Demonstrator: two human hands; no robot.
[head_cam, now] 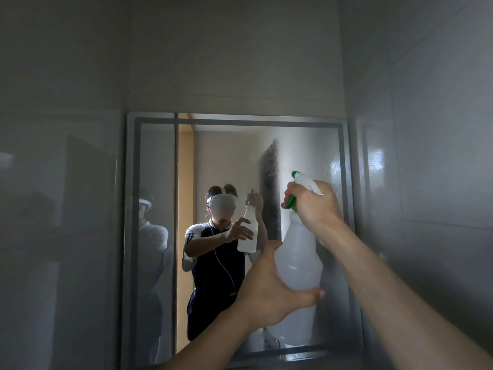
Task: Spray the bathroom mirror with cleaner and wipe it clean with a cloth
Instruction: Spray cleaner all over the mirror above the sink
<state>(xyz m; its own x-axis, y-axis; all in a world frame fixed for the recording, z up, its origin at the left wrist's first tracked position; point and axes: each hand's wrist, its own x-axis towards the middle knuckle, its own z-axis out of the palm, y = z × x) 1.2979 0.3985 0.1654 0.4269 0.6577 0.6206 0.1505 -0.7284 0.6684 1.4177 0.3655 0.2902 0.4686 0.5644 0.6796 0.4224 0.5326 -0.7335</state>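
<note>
Framed wall mirror (237, 161) sits just beyond both hands, hazy on its right part, reflecting the person. White spray bottle (298, 252) is held up between the hands in front of the mirror's right half. Left hand (269, 287) cups and grips the bottle's body from below; right hand (312, 206) wraps the neck above it, fingers curled on the green trigger (290, 201).

place: home bathroom | evidence: glossy grey wall tiles (440, 129); framed wall mirror (157, 209) reflecting a wooden doorway (185, 209)
</note>
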